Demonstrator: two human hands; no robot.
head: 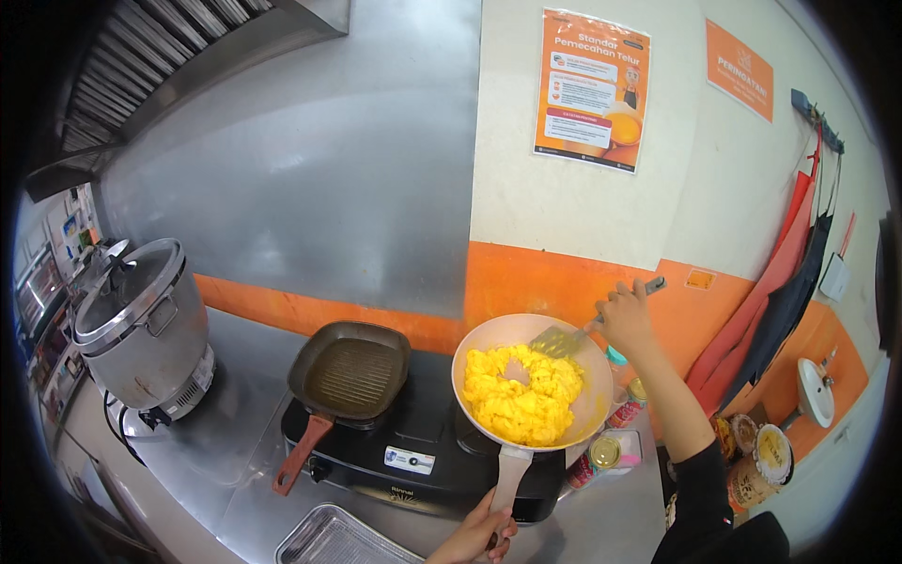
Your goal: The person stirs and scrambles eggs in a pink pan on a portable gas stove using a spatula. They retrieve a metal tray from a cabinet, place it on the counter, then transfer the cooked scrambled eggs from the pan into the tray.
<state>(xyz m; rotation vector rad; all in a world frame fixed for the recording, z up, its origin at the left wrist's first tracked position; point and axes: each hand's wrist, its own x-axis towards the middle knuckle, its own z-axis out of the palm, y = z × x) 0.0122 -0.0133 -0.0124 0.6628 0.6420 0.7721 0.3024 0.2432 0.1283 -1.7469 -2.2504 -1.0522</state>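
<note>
My left hand (481, 530) grips the pale handle of a light-coloured frying pan (597, 403) over the right burner of a black Rinnai two-burner gas stove (423, 430). Yellow scrambled eggs (530, 405) lie in soft lumps across the pan, with a small bare patch of its base showing among them. My right hand (626, 321) is closed around the grey handle of a slotted spatula (558, 341). The spatula's blade rests at the upper right edge of the eggs, with some egg on it.
A square grill pan (352, 374) with a wooden-looking handle sits on the left burner. Beyond it stands a large rice cooker (144, 359). A metal tray (338, 539) lies in front of the stove. Cans (595, 462) and a clear container (627, 448) stand close by on the right.
</note>
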